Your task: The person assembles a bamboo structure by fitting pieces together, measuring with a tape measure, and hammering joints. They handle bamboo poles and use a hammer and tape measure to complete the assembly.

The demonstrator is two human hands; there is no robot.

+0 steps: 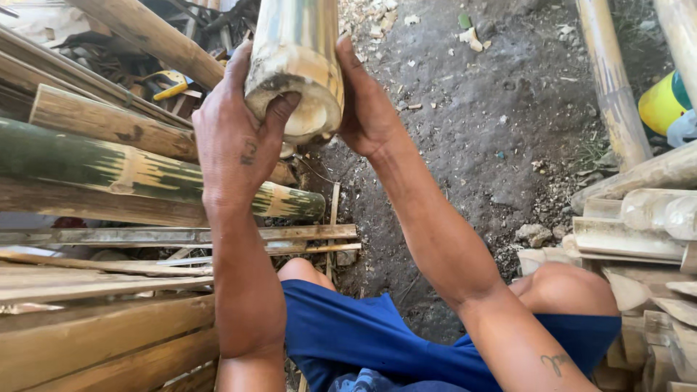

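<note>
A: What do we have in our hands?

B: A thick, pale yellow-green bamboo pole (296, 58), round and hollow at its cut end. We hold it up in front of us, above the dark dirt ground (465, 131), with the cut end pointing back toward our knees.

A: How are we gripping it?

B: Our left hand (236, 138) wraps the left side of the pole, thumb hooked under the cut rim, its fingers (239, 62) clamped round the wall. Our right hand (363, 101) presses flat against the right side, fingers (347, 54) together and laid along the pole. So both hands are closed on it, one on each flank.

A: And around us?

B: To our left lies a stack of bamboo: a long green and yellow mottled bamboo pole (131, 170) on its side, just below our left wrist, with browner dry poles (102, 120) above it and flat split bamboo slats (174, 236) beneath. At the right we see a pile of pale split bamboo pieces (639, 239), beside our right knee. A slim upright tan bamboo stem (613, 80) stands beyond that, and a round yellow and green plastic container (664, 101) peeks in at the edge.

A: Ourselves?

B: We sit low, in blue shorts (377, 334), knees apart, forearms raised.
</note>
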